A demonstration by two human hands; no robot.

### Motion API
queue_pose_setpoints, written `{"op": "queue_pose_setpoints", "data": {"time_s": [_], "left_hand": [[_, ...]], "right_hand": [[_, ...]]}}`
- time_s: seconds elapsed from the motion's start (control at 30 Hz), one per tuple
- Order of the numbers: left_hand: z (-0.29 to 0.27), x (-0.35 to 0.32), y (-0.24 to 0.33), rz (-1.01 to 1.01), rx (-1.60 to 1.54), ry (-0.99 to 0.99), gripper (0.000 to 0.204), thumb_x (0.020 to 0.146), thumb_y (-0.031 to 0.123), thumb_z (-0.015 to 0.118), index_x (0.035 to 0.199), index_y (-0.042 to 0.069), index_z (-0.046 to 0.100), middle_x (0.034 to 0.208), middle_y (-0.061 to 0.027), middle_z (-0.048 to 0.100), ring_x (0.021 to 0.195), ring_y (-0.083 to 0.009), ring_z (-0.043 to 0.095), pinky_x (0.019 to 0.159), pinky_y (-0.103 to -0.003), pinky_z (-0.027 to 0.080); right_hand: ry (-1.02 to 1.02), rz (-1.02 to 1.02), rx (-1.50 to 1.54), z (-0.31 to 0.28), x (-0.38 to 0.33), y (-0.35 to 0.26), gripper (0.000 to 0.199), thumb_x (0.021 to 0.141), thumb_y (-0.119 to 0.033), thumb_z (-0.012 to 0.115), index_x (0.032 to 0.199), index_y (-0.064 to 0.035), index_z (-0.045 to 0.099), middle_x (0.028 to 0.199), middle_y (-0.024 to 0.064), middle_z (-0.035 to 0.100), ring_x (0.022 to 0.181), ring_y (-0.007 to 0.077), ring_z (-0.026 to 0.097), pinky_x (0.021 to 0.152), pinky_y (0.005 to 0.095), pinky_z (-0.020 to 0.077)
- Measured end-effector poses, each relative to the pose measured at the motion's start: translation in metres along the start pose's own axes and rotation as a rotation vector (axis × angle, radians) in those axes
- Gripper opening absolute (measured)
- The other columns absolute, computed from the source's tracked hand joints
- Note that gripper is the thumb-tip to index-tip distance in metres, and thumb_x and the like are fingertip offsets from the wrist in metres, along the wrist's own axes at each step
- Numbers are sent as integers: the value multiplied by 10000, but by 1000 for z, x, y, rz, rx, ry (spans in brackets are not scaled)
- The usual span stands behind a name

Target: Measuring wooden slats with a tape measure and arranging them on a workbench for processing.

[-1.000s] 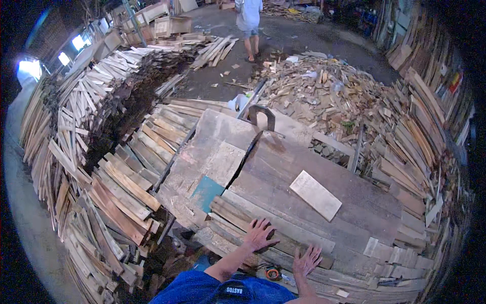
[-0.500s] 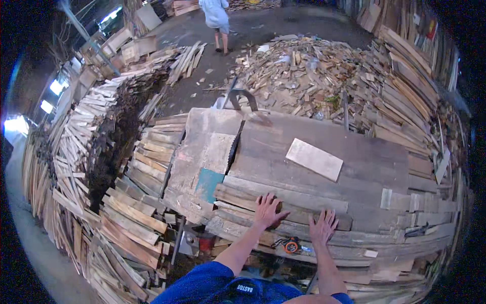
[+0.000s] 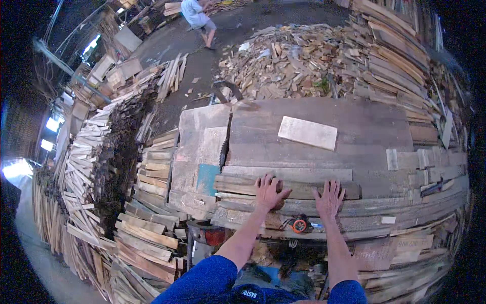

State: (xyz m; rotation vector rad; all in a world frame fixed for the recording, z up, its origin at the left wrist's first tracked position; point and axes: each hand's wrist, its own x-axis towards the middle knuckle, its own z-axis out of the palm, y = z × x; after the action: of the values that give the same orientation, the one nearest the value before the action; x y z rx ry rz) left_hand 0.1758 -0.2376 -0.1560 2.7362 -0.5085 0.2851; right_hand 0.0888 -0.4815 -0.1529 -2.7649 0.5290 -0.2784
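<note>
My left hand [image 3: 270,192] lies with fingers spread on a long, dark, weathered plank [image 3: 304,189]. To its right along the same plank, my right hand [image 3: 329,198] rests palm down, fingers apart. Neither hand grips around the wood. The plank lies crosswise on a saw table [image 3: 364,121], against a paler strip of wood [image 3: 288,173] on its far side. A toothed saw blade [image 3: 224,151] stands in a slot beyond the plank's left end, beside a teal patch [image 3: 208,179]. A round orange-and-black tool [image 3: 299,225], perhaps a tape measure, sits between my forearms.
A pale rectangular board [image 3: 308,133] lies on the tabletop. A curved metal bracket [image 3: 228,91] rises at the far edge. Stacked wood [image 3: 152,175] stands at left, a heap of offcuts [image 3: 288,61] beyond, more planks [image 3: 395,66] at right. Another person [image 3: 198,17] is far off.
My view has shifted and rotated slightly. Both hands stay spread on the plank, which shows little clear movement. The distant person has turned and now has an arm raised and bent.
</note>
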Motion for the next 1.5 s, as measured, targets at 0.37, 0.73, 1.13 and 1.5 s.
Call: {"op": "queue_pose_setpoints", "data": {"time_s": [0.37, 0.73, 1.13, 1.5], "left_hand": [[-3, 15, -4, -17, 41, -101, 692, 853, 699, 634, 1276, 151, 638, 1398, -124, 546, 1408, -337, 414, 1187, -572, 238], [-2, 1, 0, 25, 40, -95, 674, 840, 633, 707, 1323, 169, 635, 1461, -135, 546, 1411, -311, 445, 1182, -574, 238], [1, 12, -7, 5, 0, -126, 612, 856, 589, 705, 1324, 198, 643, 1513, -186, 497, 1445, -338, 413, 1208, -554, 197], [-2, 12, 2, -30, 30, -165, 620, 848, 604, 695, 1325, 212, 642, 1545, -168, 464, 1451, -342, 397, 1218, -526, 183]], "right_hand": [[61, 4, -30, 8, 3, -1, 684, 932, -519, 643, 1440, -74, 535, 1514, 121, 472, 1490, 326, 324, 1230, 615, 184], [55, 7, -6, -18, -5, 0, 676, 917, -538, 641, 1412, -83, 573, 1500, 141, 475, 1486, 330, 328, 1224, 617, 177], [63, 26, 53, -15, -1, -1, 698, 925, -559, 630, 1423, -73, 569, 1529, 144, 449, 1521, 321, 279, 1230, 624, 162], [134, 5, 26, -12, -2, 4, 699, 902, -558, 653, 1410, -81, 592, 1490, 142, 491, 1501, 325, 325, 1219, 627, 188]]}}
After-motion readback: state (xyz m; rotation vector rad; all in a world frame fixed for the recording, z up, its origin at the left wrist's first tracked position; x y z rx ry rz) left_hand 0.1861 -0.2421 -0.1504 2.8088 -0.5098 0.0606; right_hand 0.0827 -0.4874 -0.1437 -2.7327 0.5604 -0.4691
